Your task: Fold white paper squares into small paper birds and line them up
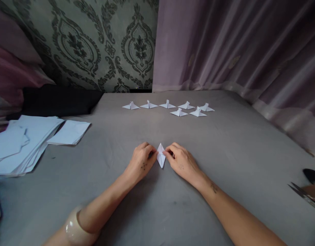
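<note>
A small white folded paper, shaped like a narrow diamond, is held between my two hands just above or on the grey surface. My left hand pinches its left corner between thumb and fingers. On the opposite side, my right hand pinches the right corner the same way. A crease runs down the paper's middle, and one point faces away from me. Farther back stand several finished-looking white origami birds with spread wings, in a loose row.
Loose white paper sheets lie in a pile at the left, beside a smaller paper stack. Behind them is a black cloth-like item. Scissors lie at the right edge. Purple curtains border the grey surface.
</note>
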Motion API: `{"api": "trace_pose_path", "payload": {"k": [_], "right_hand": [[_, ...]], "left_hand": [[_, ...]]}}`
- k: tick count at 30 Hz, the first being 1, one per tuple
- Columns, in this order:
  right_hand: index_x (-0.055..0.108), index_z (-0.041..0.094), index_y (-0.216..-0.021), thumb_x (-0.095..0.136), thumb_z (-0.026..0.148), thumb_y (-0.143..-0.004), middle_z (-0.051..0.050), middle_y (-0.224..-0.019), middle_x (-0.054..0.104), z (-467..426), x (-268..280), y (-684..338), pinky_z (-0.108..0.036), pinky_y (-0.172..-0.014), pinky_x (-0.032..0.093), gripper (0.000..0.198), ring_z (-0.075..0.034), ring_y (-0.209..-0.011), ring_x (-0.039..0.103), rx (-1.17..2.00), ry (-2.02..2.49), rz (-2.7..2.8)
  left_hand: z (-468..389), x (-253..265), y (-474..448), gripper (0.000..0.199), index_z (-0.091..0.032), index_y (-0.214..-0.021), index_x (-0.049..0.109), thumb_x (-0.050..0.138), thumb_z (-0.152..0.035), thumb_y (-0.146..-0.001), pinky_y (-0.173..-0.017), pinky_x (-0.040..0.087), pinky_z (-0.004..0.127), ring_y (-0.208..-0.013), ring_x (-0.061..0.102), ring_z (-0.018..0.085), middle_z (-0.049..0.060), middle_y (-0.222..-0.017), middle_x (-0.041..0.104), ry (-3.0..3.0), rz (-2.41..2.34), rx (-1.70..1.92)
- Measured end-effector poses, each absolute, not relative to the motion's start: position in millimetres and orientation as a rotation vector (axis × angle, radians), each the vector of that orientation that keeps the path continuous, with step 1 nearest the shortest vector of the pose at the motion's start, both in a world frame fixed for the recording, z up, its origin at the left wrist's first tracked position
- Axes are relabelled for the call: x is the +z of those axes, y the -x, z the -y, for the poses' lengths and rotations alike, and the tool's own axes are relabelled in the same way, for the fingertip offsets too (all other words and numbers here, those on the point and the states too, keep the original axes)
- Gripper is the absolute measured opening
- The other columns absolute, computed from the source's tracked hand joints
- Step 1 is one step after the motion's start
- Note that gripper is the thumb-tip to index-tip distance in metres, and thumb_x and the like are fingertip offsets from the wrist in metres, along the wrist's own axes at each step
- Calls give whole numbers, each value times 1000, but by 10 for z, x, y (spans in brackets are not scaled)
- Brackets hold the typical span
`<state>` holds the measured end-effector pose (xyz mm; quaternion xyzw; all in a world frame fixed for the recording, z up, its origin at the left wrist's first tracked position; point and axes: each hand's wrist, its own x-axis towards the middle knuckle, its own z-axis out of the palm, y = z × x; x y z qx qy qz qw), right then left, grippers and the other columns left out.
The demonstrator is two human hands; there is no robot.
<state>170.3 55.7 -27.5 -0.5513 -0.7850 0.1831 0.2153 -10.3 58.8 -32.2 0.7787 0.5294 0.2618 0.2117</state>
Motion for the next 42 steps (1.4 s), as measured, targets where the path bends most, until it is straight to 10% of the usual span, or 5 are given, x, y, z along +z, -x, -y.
{"api": "trace_pose_path", "payload": {"k": [14, 31, 42], "right_hand": [[58, 21, -90, 56, 22, -89, -2, -90, 61, -535, -235, -1688, -26, -69, 45, 3, -15, -78, 58, 588, 1474, 2112], [57, 16, -117, 39, 4, -89, -9, -102, 58, -302, -150, -1689, -35, -81, 46, 35, -21, -91, 52, 162, 1410, 2581], [64, 17, -109, 42, 3, -84, -8, -100, 60, -309, -247, -1805, -35, -84, 48, 36, -21, -94, 55, 307, 1430, 2283]], "left_hand": [[-537, -364, 91, 15, -17, -93, 57, 43, -19, -93, -75, 44, 32, -82, 53, 19, 6, -92, 59, -2401, -1426, 653], [-280, -195, 12, 26, -10, -101, 61, 42, -7, -84, -74, 50, 36, -83, 53, 22, 11, -95, 59, -2700, -1424, 164], [-285, -194, -40, 36, -11, -89, 64, 53, -46, -85, -73, 50, 38, -81, 55, 25, 12, -88, 60, -2626, -1528, 373]]}}
